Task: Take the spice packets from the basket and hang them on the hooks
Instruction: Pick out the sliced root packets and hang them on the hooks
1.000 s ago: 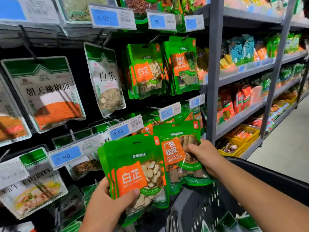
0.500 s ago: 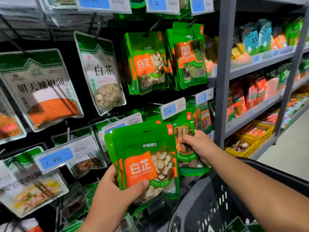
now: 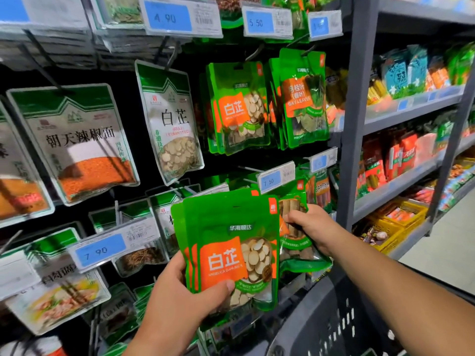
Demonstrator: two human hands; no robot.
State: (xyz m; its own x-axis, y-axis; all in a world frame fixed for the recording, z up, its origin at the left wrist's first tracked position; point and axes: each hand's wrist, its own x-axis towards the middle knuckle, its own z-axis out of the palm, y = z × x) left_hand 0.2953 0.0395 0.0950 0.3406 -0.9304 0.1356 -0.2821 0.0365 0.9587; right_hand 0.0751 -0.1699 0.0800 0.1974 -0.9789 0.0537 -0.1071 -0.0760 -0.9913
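Green foil packets of sliced angelica root [image 3: 231, 253], several fanned in one upright stack, sit in the left grip [image 3: 180, 301]. That forearm rises from the bottom edge. The thumb lies flat across the lower left corner of the front packet and the fingers are hidden behind the stack, so the grip is closed on it.

The right forearm reaches in from the lower right, passing over the dark grey basket [image 3: 334, 327]. The right grip [image 3: 312, 228] has its back turned up and its fingers curled over the top part of a cinnamon packet [image 3: 298, 258], clasping it. This packet is held just behind and to the right of the angelica stack, right below the price tag marked 7.50 [image 3: 276, 177]. Its lower edge hangs free under the wrist, and whether its hole is on a peg cannot be told.

Higher on the dark display wall, more angelica packets [image 3: 241, 106] hang from a wire hook [image 3: 253, 53], with bay leaf packets [image 3: 304, 98] just beside them on the right. A large chilli powder pouch [image 3: 77, 140] hangs well to the left. A grey shelf upright [image 3: 352, 111] stands to the right of the hanging rows.
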